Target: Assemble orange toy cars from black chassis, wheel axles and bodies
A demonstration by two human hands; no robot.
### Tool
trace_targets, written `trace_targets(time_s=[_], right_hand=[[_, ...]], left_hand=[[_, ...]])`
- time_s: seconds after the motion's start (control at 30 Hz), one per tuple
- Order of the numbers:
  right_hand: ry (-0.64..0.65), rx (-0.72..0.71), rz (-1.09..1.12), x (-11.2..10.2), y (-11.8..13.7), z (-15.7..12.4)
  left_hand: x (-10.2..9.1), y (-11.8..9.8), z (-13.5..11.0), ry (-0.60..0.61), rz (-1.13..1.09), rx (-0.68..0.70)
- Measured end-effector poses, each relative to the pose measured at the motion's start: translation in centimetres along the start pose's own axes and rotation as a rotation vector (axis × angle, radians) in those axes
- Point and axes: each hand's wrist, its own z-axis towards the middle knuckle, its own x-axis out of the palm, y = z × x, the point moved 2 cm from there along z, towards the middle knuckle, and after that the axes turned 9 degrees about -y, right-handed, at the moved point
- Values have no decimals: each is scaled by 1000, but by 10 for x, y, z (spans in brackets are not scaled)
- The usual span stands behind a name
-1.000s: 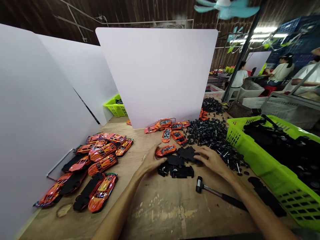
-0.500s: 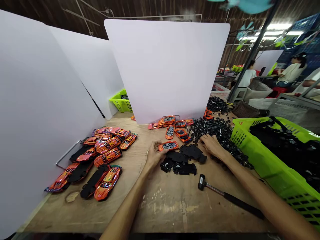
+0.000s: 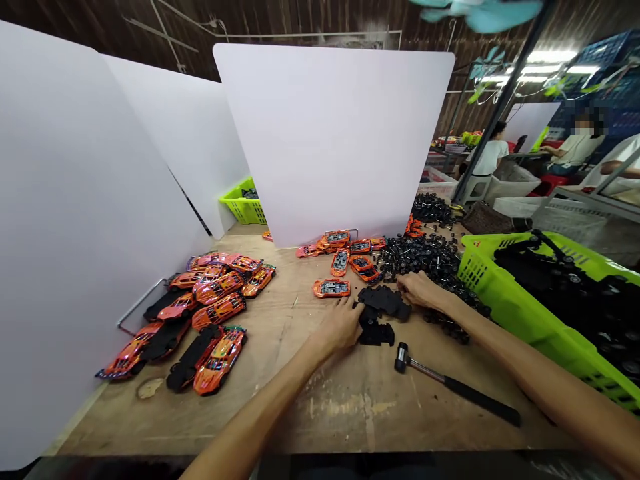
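Observation:
My left hand point(image 3: 343, 325) reaches over the black toy car chassis point(image 3: 377, 335) and grips one, its fingers curled and largely covering it. Another chassis point(image 3: 385, 301) lies just beyond, between my two hands. My right hand point(image 3: 420, 291) is at the near edge of a heap of black wheel axles point(image 3: 423, 257); its fingers are pinched together, and what they hold is too small to make out. An orange car body point(image 3: 331, 288) rests upside down on the wood above my left hand. More upturned bodies point(image 3: 341, 263) lie behind it.
A hammer point(image 3: 455, 383) lies in front of my right forearm. Several orange cars point(image 3: 220, 290) are piled at the left. A green crate point(image 3: 540, 313) of black parts stands at the right, and white panels point(image 3: 330, 140) rise behind. People sit in the right background.
My left hand has let go of the orange car body and moved right and nearer, onto the black chassis. The body now lies flat on the table. My right hand stays by the axles.

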Motion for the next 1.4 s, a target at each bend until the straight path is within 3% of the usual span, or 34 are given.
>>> trace_targets(time_s=[0.23,0.4,0.5,0.6,0.7,0.77,0.87,0.97,1.07,1.2,1.3,1.4], right_hand=[[-62,56,60,-9,2,-5],[-172,69,180,-20,-3,0],[-274,125,261,-34,-11,0],[-435,220,328,-53,-11,-8],[-561,317,416,-63,6,-20],[-586,393,584,-59,26,-25],[-576,474,821,-44,54,-27],[-574,507,882,-33,76,-31],[-509,488,982,-34,106,-40],[-249,285,1141,-41,158,-48],[-267,296,1139,-41,181,-49],[-232,355,1264,-35,199,-52]], left_hand=[[0,-2,11,-61,-104,-87],[-15,11,7,-253,-315,-255],[-20,17,-1,-362,-497,-368],[-24,19,-14,-373,-682,-431],[-27,17,-28,-376,-1030,-555],[-27,16,-38,-409,-1224,-661],[-24,13,-54,-482,-1230,-753],[-25,10,-72,-495,-1211,-808],[-32,8,-87,-310,-1209,-849],[-49,11,-102,2,-1174,-947],[-63,12,-111,103,-1196,-918],[-65,8,-120,302,-1174,-845]])
